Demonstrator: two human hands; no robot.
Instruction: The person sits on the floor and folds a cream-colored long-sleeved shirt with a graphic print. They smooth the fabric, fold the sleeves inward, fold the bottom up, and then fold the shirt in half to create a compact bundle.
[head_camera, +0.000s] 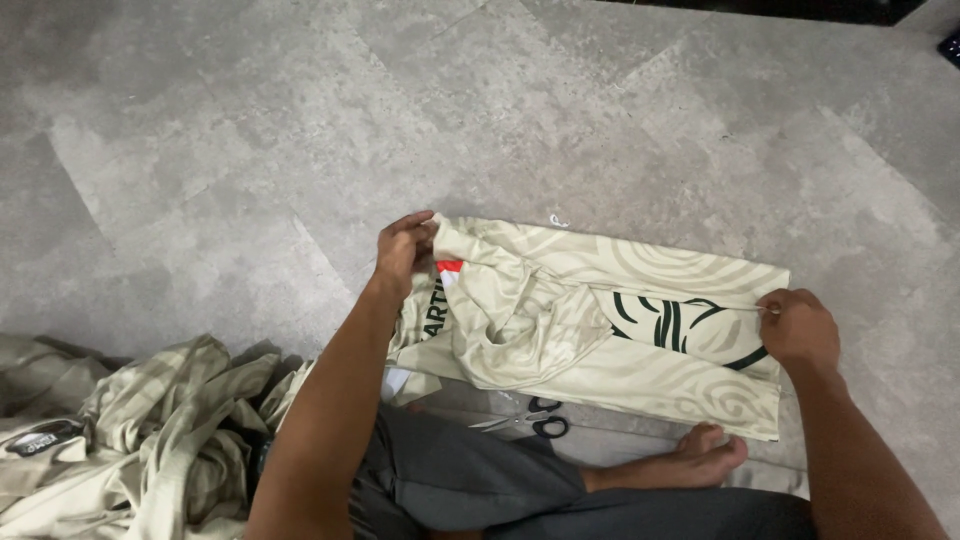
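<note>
Dark grey trousers (470, 490) and a bare foot (705, 455) filled the bottom of the view, the person seated on the grey tiled floor (250, 150). Just beyond the knee lay black-handled scissors (530, 420), blades pointing left, beside the near edge of a beige patterned garment (600, 330) spread flat on the floor. That garment carried dark green curved markings near its right end and a small red patch near its left. The left hand (403, 250) was closed over the garment's far left corner, fingers curled around the cloth. The right hand (797, 328) pinched the right edge, fingers drawn together on the fabric. A heap of similar beige cloth (140, 430) lay crumpled at the person's left, apart from both hands.
</note>
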